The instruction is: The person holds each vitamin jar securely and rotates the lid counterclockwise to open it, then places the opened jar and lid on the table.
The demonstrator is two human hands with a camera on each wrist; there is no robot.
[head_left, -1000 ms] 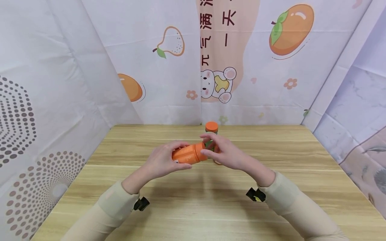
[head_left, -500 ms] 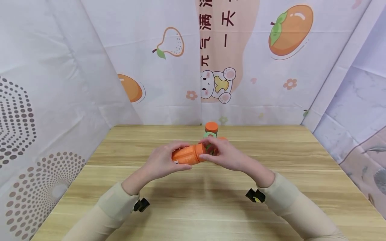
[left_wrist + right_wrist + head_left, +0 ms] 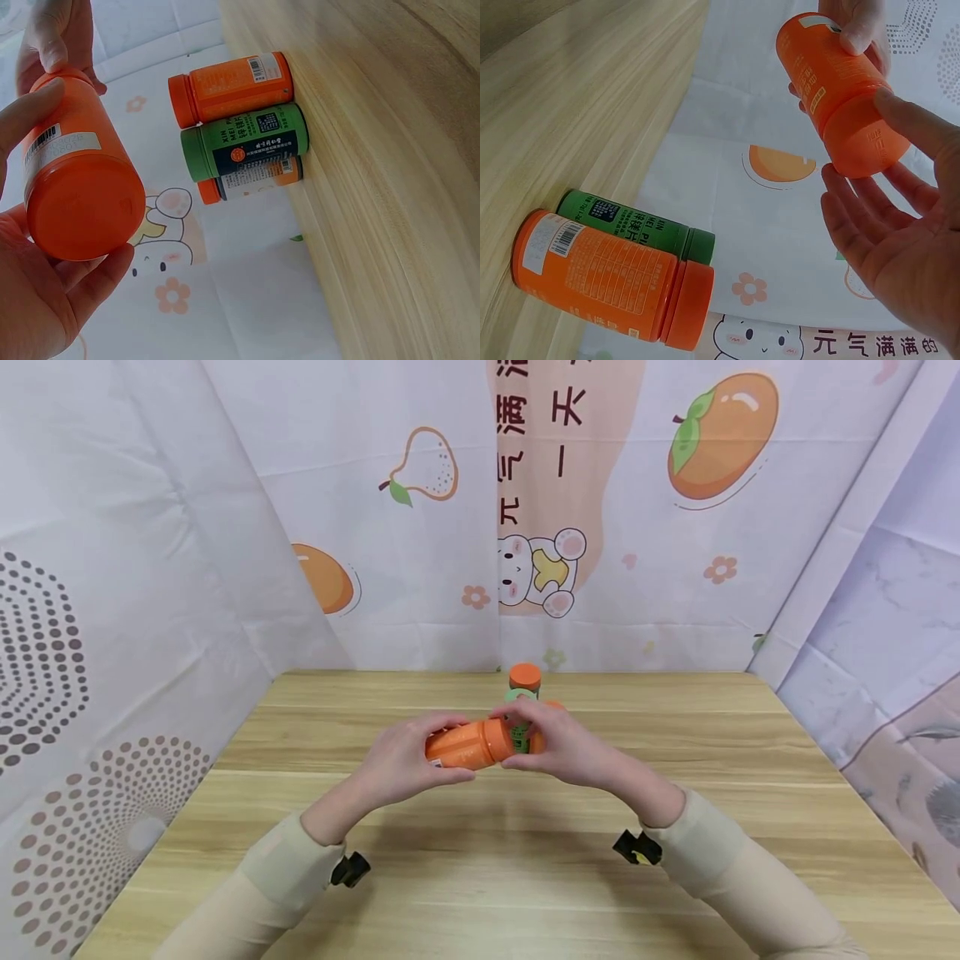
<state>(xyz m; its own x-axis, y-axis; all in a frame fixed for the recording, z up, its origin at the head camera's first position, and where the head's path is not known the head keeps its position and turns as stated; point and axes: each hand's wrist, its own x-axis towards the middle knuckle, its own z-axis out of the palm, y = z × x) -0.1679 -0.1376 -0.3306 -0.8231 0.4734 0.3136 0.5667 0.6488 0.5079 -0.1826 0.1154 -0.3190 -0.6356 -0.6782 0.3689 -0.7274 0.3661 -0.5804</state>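
My left hand [image 3: 393, 762] grips an orange plastic bottle [image 3: 459, 747] round its body, holding it tilted above the table with its cap toward the right. At that end, my right hand [image 3: 564, 745] has its thumb and fingers about the orange cap [image 3: 866, 142]. In the right wrist view the thumb lies on the cap's edge and fingertips touch its far side. The bottle's base and a barcode label face the left wrist camera. Behind the hands stand a green bottle [image 3: 247, 141], a second orange bottle [image 3: 604, 277] and a dark-labelled bottle with an orange cap [image 3: 525, 675].
The three standing bottles are close together toward the back of the wooden table [image 3: 510, 877]. A white printed curtain [image 3: 420, 560] hangs right behind the table's rear edge, and more cloth [image 3: 112, 610] flanks the left side.
My right hand has come slightly lower and its fingers have closed around the cap, uncovering more of the green bottle and the orange one behind. The left hand stays nearly still.
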